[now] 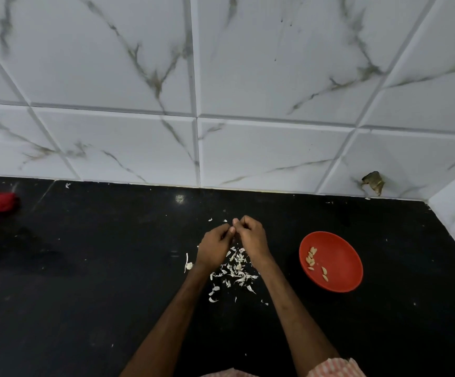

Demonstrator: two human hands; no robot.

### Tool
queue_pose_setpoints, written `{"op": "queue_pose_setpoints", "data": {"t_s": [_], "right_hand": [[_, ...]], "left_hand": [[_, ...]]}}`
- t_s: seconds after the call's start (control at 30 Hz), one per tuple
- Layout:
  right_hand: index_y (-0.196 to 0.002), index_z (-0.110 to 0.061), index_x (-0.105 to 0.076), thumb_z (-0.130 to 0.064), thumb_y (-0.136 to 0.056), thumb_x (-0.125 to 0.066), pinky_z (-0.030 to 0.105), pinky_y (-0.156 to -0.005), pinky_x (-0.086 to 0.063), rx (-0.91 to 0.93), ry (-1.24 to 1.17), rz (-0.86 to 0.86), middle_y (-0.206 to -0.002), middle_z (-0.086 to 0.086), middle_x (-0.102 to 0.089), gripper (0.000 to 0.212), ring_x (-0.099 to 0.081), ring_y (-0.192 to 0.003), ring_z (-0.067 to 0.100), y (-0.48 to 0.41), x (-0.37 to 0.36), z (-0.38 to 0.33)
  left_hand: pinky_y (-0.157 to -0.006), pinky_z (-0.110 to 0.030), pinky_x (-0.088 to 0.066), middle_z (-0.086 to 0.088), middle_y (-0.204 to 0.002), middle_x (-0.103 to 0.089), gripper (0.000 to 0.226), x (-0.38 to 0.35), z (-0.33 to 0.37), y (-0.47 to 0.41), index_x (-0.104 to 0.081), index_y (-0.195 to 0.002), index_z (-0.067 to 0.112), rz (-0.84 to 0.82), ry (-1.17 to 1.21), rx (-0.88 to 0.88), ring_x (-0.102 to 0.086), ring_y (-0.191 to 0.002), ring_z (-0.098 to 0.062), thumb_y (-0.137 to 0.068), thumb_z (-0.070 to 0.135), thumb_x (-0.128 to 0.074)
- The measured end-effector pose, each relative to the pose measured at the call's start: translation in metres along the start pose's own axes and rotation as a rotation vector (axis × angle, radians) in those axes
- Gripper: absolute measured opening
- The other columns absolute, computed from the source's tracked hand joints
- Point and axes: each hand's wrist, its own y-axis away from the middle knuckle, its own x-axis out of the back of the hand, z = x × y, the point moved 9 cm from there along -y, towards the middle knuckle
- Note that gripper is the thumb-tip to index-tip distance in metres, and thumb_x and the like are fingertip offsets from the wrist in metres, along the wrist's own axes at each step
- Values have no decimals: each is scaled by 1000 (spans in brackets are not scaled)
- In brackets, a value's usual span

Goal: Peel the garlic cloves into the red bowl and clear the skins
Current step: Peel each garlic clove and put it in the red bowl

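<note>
The left grip (215, 247) and right grip (253, 236) are meeting fingertip to fingertip above the black counter (112, 268), fingers curled in. Whether they are pinching a clove I cannot tell, as the spot between them is hidden. Garlic skins (237, 268) are lying scattered beneath the hands and between the forearms. The red bowl (340, 257) is sitting to the right, apart from the hands, holding several peeled cloves (311, 258).

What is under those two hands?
White garlic skins lie scattered on the black counter below the left hand and right hand. The hands cover part of the pile, and their curled fingers hide whatever they hold between them.
</note>
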Motion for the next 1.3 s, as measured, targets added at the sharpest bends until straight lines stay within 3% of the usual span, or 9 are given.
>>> {"op": "queue_pose_setpoints", "data": {"t_s": [0.13,0.23,0.4,0.57,0.7,0.83,0.97,1.13,1.3], "right_hand": [[-72,-11,-51,-13,-95,-65,35,-66,-47,305,80,108,-70,1,-55,28,-52,-66,10,14,0,-36],[-74,-16,-47,-13,-94,-65,25,-60,-42,509,281,185,-76,-7,-48,27,-49,-68,11,29,0,-57],[-75,-21,-53,-32,-104,-47,31,-60,-39,189,471,165,-75,-7,-59,32,-56,-69,11,19,0,-40],[-57,-14,-64,-20,-92,-54,38,-62,-46,-265,-96,61,-58,3,-61,37,-58,-62,22,3,-8,0],[-63,-14,-61,-26,-99,-51,38,-65,-41,-119,74,74,-60,-1,-56,39,-51,-61,16,3,-7,-14],[-75,-11,-57,-33,-105,-48,41,-60,-44,199,207,173,-63,-5,-52,39,-48,-57,10,16,-4,-43],[-76,-17,-51,-33,-106,-47,25,-52,-39,511,365,265,-66,-9,-49,34,-48,-58,8,33,3,-67],[-70,-12,-52,-28,-105,-52,28,-54,-35,280,18,248,-61,-4,-47,38,-39,-55,5,17,25,-55],[-74,-11,-58,-28,-105,-52,27,-57,-37,144,-114,119,-65,0,-55,35,-46,-60,11,15,19,-39]], "left_hand": [[-43,-18,-28,9,-52,-41,37,-11,-8,7,-53,-68,14,52,649,331,-33,-49,-5,-104,19,-45],[-41,-21,-24,2,-55,-46,38,-18,-14,8,-54,-65,13,42,800,507,-37,-47,-9,-101,17,-44],[-53,-25,-38,3,-59,-49,36,2,4,-4,-58,-73,9,61,579,140,-44,-55,-8,-106,17,-45],[-62,-38,-48,6,-67,-60,29,12,3,-7,-55,-75,28,76,14,-126,-58,-63,-15,-103,33,-47],[-63,-37,-46,8,-74,-59,25,18,8,-2,-53,-81,25,172,-193,-122,-56,-69,-10,-104,32,-46],[-58,-40,-41,-6,-67,-55,39,16,-2,-11,-58,-77,6,192,281,61,-48,-63,-17,-103,33,-46],[-54,-29,-35,-4,-61,-49,38,6,-5,-13,-58,-70,8,135,605,264,-42,-57,-14,-104,20,-48],[-59,-31,-37,9,-59,-52,43,28,-9,-16,-53,-61,24,170,399,111,-47,-63,-17,-104,23,-52],[-71,-29,-49,9,-82,-69,10,25,-8,-13,-64,-86,24,139,134,80,-62,-74,-1,-95,25,-67]]}}
